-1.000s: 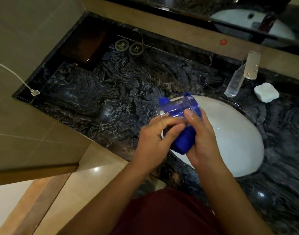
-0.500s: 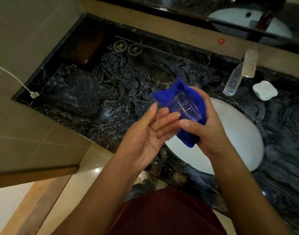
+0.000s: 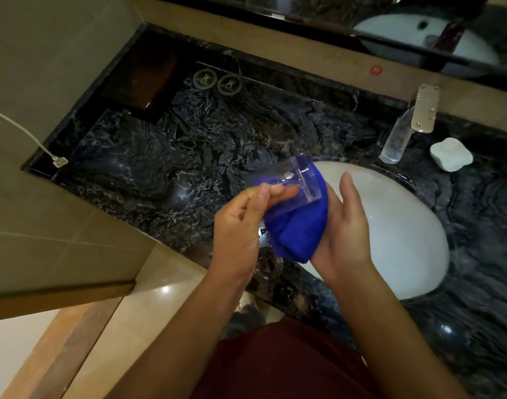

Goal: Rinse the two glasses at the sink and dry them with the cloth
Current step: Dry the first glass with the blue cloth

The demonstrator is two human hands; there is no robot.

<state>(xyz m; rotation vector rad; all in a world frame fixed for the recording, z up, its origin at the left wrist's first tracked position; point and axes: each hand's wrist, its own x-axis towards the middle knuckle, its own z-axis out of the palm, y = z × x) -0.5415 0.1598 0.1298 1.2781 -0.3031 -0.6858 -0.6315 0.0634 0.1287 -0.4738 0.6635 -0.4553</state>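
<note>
A clear glass lies on its side above the left rim of the white sink, resting against a blue cloth. My left hand pinches the glass with thumb and fingers. My right hand cradles the bunched cloth from the right and below, with its thumb raised. A second glass stands on the dark marble counter near the front edge, partly hidden under my left wrist.
A chrome tap stands behind the sink, a white soap dish to its right. Two round coasters and a dark box sit at the counter's back left. A white cable plug hangs at the left wall.
The glass has turned onto its side with its base toward the right. My left hand went from flat against the glass to pinching it. The cloth dropped lower in my right hand.
</note>
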